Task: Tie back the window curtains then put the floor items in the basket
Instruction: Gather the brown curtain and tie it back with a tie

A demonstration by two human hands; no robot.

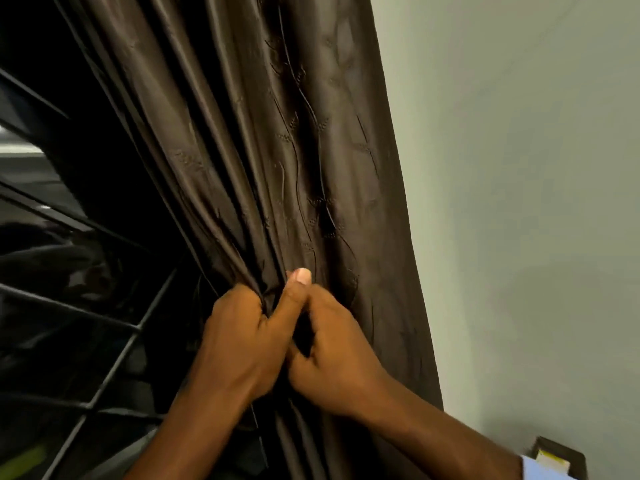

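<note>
Presently at curtain, tying stage. Window grille at 9 o'clock, dark beyond. Left hand clenched on gathered brown curtain, thumb up, bunching folds tight for a knot. Right hand at 3 o'clock of it, pinching fabric too. Wall at far right. Basket unseen.

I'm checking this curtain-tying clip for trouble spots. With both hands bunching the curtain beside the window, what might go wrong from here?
1. The left hand and right hand grip the curtain close together; the glossy fabric might slip and the gathered folds spread again.
2. No tie-back shows, so freeing a hand to fetch one may loosen the bunch.
3. The pleats run taut upward; a hard pull may strain the unseen hanging.
</note>
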